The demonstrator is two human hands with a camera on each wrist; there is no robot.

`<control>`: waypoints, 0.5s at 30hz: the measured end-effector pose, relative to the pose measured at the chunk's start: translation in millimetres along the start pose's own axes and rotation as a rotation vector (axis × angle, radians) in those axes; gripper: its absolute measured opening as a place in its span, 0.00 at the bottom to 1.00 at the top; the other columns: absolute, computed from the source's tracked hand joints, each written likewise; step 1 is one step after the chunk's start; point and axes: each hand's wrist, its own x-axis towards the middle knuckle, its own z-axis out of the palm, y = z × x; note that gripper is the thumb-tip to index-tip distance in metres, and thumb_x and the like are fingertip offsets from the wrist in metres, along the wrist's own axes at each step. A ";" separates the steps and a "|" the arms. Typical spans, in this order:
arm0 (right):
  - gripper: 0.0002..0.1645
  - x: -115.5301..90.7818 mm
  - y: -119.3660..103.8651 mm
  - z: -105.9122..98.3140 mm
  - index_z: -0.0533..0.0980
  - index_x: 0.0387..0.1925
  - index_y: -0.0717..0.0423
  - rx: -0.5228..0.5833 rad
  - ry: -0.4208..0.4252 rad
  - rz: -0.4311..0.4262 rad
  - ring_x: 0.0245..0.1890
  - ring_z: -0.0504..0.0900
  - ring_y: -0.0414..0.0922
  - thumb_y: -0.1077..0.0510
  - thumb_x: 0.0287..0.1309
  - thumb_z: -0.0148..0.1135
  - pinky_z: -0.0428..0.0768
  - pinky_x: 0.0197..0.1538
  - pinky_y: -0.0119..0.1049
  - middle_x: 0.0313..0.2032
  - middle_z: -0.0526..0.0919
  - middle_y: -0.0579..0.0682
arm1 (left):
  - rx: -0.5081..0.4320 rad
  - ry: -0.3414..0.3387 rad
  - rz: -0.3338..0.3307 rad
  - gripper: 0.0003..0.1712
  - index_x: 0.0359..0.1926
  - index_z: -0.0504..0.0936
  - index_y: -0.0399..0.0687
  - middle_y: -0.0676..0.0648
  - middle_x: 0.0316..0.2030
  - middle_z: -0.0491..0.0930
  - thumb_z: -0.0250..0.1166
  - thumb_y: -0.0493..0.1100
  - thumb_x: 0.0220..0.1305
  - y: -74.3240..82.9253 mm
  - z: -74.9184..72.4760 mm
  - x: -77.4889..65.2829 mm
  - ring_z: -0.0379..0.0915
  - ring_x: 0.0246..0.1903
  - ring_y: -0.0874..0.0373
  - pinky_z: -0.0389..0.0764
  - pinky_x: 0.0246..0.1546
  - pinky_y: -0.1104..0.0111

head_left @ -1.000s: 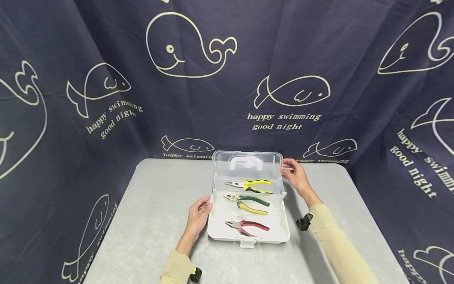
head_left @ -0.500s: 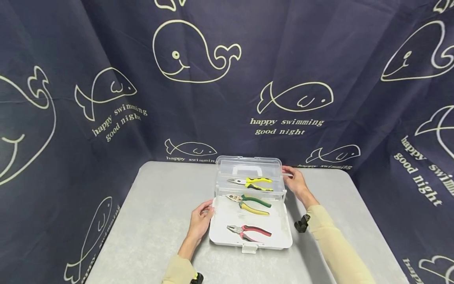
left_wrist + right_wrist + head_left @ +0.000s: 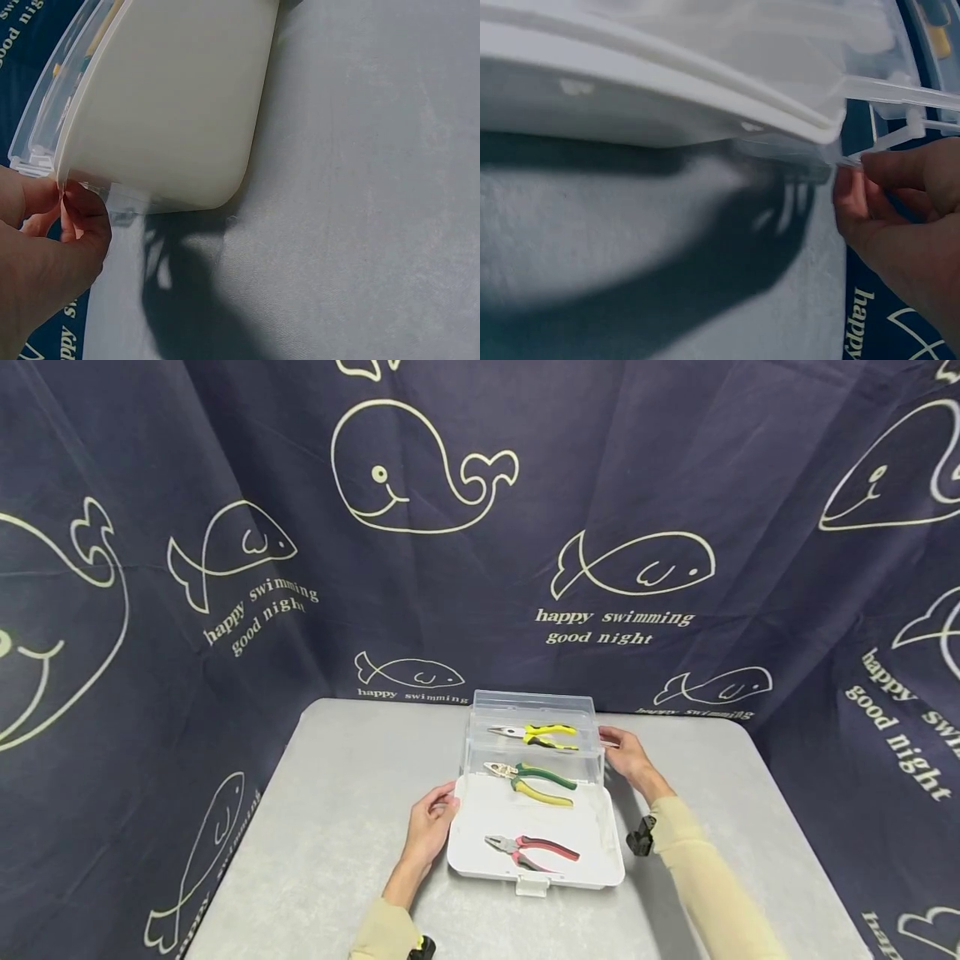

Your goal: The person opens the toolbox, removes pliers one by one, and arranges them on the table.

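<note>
The left grip [image 3: 431, 822] pinches the side rim of the white toolbox [image 3: 468, 843] just to its right, thumb and fingertips brought together there. The right grip [image 3: 626, 755], on the box's far side, also has thumb and fingers drawn in, pinching what looks like a thin clear edge near the back corner.

Over the last second the clear lid [image 3: 532, 700] tips farther back, its handle no longer making itself out, and the clear trays [image 3: 480, 747] between the two grips spread rearward. For the work in hand, this seems to mean a box nearly unfolded, its insides in reach.

The yellow-and-black pliers [image 3: 528, 732] lie left of the right grip; the green-and-yellow pliers [image 3: 517, 770] sit between both grips; the red pliers [image 3: 517, 845] lie nearer the person, in the white base.
</note>
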 end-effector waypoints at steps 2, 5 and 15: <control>0.31 -0.8 -0.5 -1.8 0.64 0.66 0.82 -0.009 -0.013 0.011 0.59 0.78 0.59 0.75 0.61 0.52 0.76 0.50 0.23 0.60 0.74 0.77 | 0.008 -0.005 -0.006 0.19 0.60 0.78 0.26 0.34 0.46 0.79 0.62 0.30 0.71 11.7 0.2 -4.2 0.77 0.42 0.52 0.77 0.39 0.76; 0.30 -1.3 0.4 -3.4 0.65 0.66 0.81 0.019 -0.014 0.050 0.50 0.81 0.47 0.75 0.61 0.51 0.76 0.45 0.22 0.59 0.75 0.76 | 0.022 -0.014 -0.011 0.19 0.60 0.78 0.26 0.34 0.46 0.80 0.61 0.31 0.72 17.0 0.4 -6.4 0.77 0.44 0.49 0.77 0.40 0.75; 0.27 -7.8 -16.9 -15.3 0.63 0.66 0.80 0.174 -0.038 0.135 0.38 0.81 0.36 0.62 0.77 0.50 0.84 0.50 0.39 0.56 0.76 0.70 | 0.003 -0.009 0.000 0.19 0.60 0.78 0.25 0.34 0.46 0.79 0.62 0.30 0.71 13.6 1.0 -4.7 0.77 0.43 0.52 0.77 0.40 0.76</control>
